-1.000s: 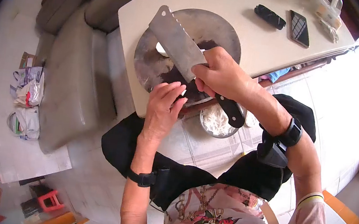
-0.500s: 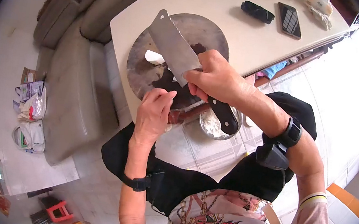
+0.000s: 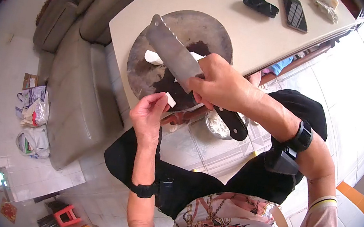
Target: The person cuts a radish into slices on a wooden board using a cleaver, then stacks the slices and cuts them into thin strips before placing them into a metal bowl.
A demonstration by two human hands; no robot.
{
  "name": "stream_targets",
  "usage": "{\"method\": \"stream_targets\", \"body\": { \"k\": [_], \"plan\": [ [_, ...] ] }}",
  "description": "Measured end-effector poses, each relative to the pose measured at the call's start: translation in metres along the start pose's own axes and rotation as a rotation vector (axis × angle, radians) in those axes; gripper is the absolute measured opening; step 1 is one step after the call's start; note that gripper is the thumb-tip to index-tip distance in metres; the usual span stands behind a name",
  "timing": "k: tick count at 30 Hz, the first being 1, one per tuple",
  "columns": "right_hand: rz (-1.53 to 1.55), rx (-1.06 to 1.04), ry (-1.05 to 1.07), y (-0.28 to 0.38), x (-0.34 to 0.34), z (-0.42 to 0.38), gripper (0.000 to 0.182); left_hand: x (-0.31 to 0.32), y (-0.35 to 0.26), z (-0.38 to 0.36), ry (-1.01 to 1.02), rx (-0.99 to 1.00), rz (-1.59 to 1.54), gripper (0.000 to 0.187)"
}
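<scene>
White flat slice of something pale (image 3: 170, 99) is where my attention goes: it sits pinched between the thumb and fingertips of my left hand (image 3: 148, 116), held just off the near edge of the round, dark-stained chopping board (image 3: 144, 69). My right hand (image 3: 222, 84) is clamped around the grip of the broad steel cleaver with a black handle (image 3: 173, 53), its blade lying flat and low across the board, tip pointing away from me. Judging from how things lie, the cutting looks partly done: another white wedge-shaped piece (image 3: 153, 57) rests on the board beside the blade, and a round metal bowl of white shreds or slices (image 3: 218, 126) stands below the table edge, near my knees, already holding a fair amount. What is left, I judge, is the piece on the board and whatever lies under the blade. I cannot see beneath the cleaver, so more pieces may be covered there. My right hand and the knife handle hide most of the bowl, so I cannot tell how full it is. I also cannot make out what the white food is, nor what the dark patch on the board is. Further off on the beige tabletop (image 3: 230, 23) lie a black case (image 3: 260, 5) and a dark phone (image 3: 294, 13), and the items at the far corner are cut off by the lens rim.
</scene>
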State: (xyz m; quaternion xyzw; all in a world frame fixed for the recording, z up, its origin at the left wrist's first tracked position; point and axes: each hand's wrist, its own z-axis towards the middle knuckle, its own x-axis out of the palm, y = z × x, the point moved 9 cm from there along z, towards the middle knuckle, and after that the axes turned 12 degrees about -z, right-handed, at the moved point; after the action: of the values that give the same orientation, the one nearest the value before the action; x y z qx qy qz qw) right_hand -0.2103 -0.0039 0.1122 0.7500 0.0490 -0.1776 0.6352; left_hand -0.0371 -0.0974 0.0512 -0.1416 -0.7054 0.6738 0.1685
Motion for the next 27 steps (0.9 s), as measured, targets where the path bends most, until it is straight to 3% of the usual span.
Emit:
{"method": "stream_targets", "body": {
  "k": [4,9,12,15,20,27],
  "plan": [
    [-0.051,-0.024,-0.028,-0.006,0.007,0.002,0.022,-0.006,-0.002,0.003,-0.068,0.077,0.098,0.013],
    [-0.355,-0.193,-0.038,-0.004,0.02,0.0,0.024,-0.001,-0.008,0.005,-0.109,0.115,0.284,0.014],
    [-0.432,-0.124,0.046,-0.009,0.028,-0.004,0.023,-0.003,-0.007,0.006,-0.107,0.099,0.262,0.012],
    [-0.49,-0.151,0.026,-0.01,0.031,-0.007,0.022,-0.007,-0.015,0.005,-0.01,0.18,0.397,0.017],
    [-0.484,-0.131,0.024,-0.007,0.029,-0.007,0.021,0.037,-0.043,-0.011,0.409,0.676,0.797,0.027],
    [-0.481,-0.156,0.005,-0.01,0.029,-0.006,0.02,0.034,-0.034,-0.005,0.287,0.532,0.715,0.02]
  ]
}}
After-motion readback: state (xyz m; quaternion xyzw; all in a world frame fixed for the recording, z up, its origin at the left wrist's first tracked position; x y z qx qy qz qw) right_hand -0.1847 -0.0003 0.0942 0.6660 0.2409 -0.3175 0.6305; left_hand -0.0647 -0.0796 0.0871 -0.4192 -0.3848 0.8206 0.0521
